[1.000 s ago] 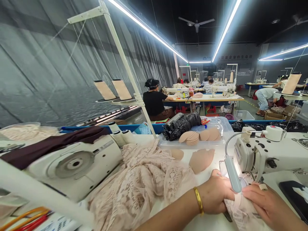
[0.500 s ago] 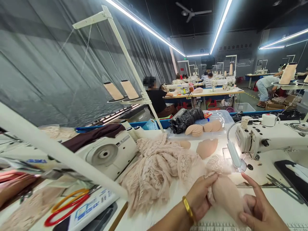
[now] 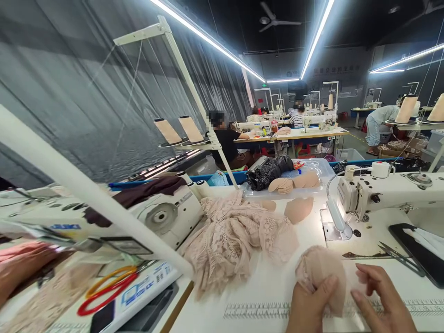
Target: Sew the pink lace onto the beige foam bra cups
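My left hand (image 3: 310, 303) is closed on a beige bra cup (image 3: 331, 266), thumb pressed on its front, with lace gathered along its left side. The cup is held just above the white table near its front edge. To its right is my right hand (image 3: 385, 300), fingers apart and slightly curled, with no object visible in it. A heap of beige lace fabric (image 3: 231, 236) lies to the left of the cup. Behind the cup, a loose beige cup piece (image 3: 299, 209) rests on the table. The sewing machine (image 3: 359, 194) stands beyond my right hand, its lamp lit over the needle plate.
Scissors (image 3: 402, 259) and a black tray-like object (image 3: 418, 252) lie at the right. A printed ruler strip (image 3: 256, 311) runs along the front. Behind, a clear plastic tray (image 3: 324, 167) bears stacked beige pads (image 3: 281, 185) and a black plastic bundle (image 3: 270, 172). A slanted white pole (image 3: 138, 222) crosses the left.
My left hand has turned the bra cup more upright and brought its lace away from the machine. My right hand has come off the cup's edge and moved slightly right.
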`<state>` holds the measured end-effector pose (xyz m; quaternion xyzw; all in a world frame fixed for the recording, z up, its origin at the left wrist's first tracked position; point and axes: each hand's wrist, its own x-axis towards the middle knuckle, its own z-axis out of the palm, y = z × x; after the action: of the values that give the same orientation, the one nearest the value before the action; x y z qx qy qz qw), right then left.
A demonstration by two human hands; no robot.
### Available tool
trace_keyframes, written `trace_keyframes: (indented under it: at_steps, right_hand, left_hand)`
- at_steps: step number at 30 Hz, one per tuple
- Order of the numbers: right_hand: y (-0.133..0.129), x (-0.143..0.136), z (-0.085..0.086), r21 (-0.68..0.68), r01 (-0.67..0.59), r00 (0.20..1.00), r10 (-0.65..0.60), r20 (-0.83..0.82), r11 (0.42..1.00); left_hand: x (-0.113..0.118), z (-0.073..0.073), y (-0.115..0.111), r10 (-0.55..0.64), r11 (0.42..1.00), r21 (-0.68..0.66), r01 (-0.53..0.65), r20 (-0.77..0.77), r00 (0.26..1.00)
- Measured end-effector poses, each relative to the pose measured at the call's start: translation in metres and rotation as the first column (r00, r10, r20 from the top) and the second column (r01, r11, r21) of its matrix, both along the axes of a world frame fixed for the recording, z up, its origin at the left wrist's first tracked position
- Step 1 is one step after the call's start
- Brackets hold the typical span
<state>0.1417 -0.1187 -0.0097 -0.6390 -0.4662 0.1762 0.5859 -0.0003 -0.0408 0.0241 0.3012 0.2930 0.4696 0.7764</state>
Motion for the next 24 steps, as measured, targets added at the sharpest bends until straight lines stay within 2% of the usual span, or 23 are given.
trace_keyframes:
  at_steps: [2, 4, 8, 12, 15, 19, 24]
  right_hand:
    - [-0.003, 0.008, 0.01, 0.083, 0.047, 0.987, -0.059, 0.147, 0.995]
    - [-0.005, 0.012, 0.019, 0.131, 0.022, 0.967, -0.055, 0.249, 0.991]
    - [-0.001, 0.01, 0.033, 0.16, -0.091, 0.922, 0.022, 0.387, 0.983]
    - [0.008, 0.009, 0.044, 0.212, -0.228, 0.836, 0.08, 0.544, 0.95]
    - [0.012, 0.008, 0.045, 0.256, -0.256, 0.776, 0.04, 0.63, 0.932]
    - [0.01, 0.007, 0.037, 0.255, -0.285, 0.683, 0.009, 0.73, 0.924]
    - [0.008, 0.015, 0.032, 0.312, -0.19, 0.664, -0.112, 0.739, 0.931]
  left_hand:
    - [0.001, -0.002, 0.0, 0.017, 1.0, -0.004, -0.017, -0.013, 1.0]
    - [0.0, -0.007, -0.001, 0.019, 1.0, -0.012, -0.019, -0.04, 0.999]
    - [0.0, -0.012, -0.003, 0.028, 1.0, 0.007, -0.027, -0.089, 0.996]
    - [0.0, -0.012, -0.003, 0.002, 0.999, 0.033, 0.002, -0.111, 0.994]
    - [0.0, -0.014, -0.003, 0.002, 1.0, 0.028, 0.001, -0.131, 0.991]
    - [0.001, -0.017, -0.004, -0.021, 1.0, 0.003, 0.021, -0.133, 0.991]
    - [0.007, -0.013, -0.012, 0.021, 0.998, -0.057, -0.023, -0.05, 0.999]
